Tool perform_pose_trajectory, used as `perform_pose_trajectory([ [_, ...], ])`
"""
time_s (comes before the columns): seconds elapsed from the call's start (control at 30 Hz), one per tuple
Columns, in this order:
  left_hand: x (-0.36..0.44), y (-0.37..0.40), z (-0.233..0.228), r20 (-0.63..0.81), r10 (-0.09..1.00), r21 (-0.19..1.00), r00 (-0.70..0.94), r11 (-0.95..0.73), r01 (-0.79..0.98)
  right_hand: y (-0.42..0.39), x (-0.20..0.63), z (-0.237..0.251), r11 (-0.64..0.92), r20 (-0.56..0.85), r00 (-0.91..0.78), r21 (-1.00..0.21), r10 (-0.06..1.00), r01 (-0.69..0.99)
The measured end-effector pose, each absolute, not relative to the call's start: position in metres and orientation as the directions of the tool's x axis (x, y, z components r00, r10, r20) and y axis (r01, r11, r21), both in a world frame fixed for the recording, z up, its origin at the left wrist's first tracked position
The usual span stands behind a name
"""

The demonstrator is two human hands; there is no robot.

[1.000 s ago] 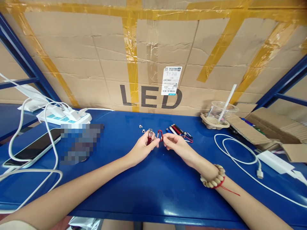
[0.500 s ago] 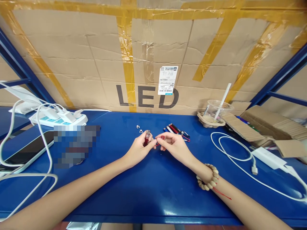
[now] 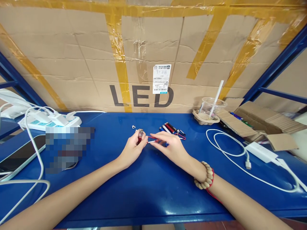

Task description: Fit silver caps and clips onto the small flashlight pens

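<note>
Left hand: the left hand [image 3: 131, 149] is closed around a small dark-red torch [image 3: 139, 138], metal end up, held just above the blue table [image 3: 148, 191]
Right hand: the right hand [image 3: 170, 147] pinches a red clip [image 3: 152, 139] between thumb and fingertips, its loop lying flat and pointing at the torch
Where the parts meet: the clip's tip is touching or just beside the torch body; which, I cannot tell
Step in hand: by the look of it, joining the clip to the torch, with the two lined up but not yet hooked
What the next move calls for: likely a steady torch and a fine nudge of the clip's end into its fixing point, which is too small to make out
Nearby: a row of similar torches [image 3: 170, 128] lies just behind the right hand, and two tiny metal pieces [image 3: 133, 127] sit beside the left
Further off: a plastic cup [image 3: 209, 110] with a straw, a white cable [image 3: 230, 150], a power strip [image 3: 51, 120] and a phone [image 3: 20, 155]
</note>
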State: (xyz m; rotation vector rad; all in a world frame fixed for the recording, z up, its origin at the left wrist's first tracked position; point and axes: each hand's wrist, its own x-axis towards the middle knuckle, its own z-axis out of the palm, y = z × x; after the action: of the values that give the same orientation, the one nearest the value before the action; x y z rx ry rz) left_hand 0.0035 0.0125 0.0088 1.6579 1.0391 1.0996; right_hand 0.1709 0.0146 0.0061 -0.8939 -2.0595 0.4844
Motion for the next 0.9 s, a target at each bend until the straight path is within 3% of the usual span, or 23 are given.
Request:
perform_pose_trajectory([
  [0.17,0.0018,0.0117,0.0077,0.302,0.912,0.882,0.277,-0.378,0.281,0.0109,0.1734,0.0100,0.697,0.427,-0.551,-0.425,0.717,0.578],
  [0.37,0.0029,0.0125,0.0075,0.327,0.893,0.854,0.310,-0.420,0.308,0.0067,0.1720,0.0140,0.706,0.368,-0.603,-0.334,0.708,0.625],
  [0.57,0.0016,0.0135,0.0057,0.337,0.886,0.849,0.320,-0.433,0.304,0.0100,0.1711,0.0106,0.733,0.394,-0.626,-0.238,0.673,0.638],
  [0.8,0.0022,0.0109,0.0048,0.313,0.887,0.867,0.340,-0.413,0.279,0.0122,0.1697,0.0099,0.720,0.440,-0.575,-0.323,0.689,0.615],
  [0.9,0.0024,0.0081,0.0071,0.274,0.894,0.873,0.354,-0.385,0.298,0.0151,0.1723,0.0094,0.711,0.531,-0.491,-0.374,0.690,0.595],
])
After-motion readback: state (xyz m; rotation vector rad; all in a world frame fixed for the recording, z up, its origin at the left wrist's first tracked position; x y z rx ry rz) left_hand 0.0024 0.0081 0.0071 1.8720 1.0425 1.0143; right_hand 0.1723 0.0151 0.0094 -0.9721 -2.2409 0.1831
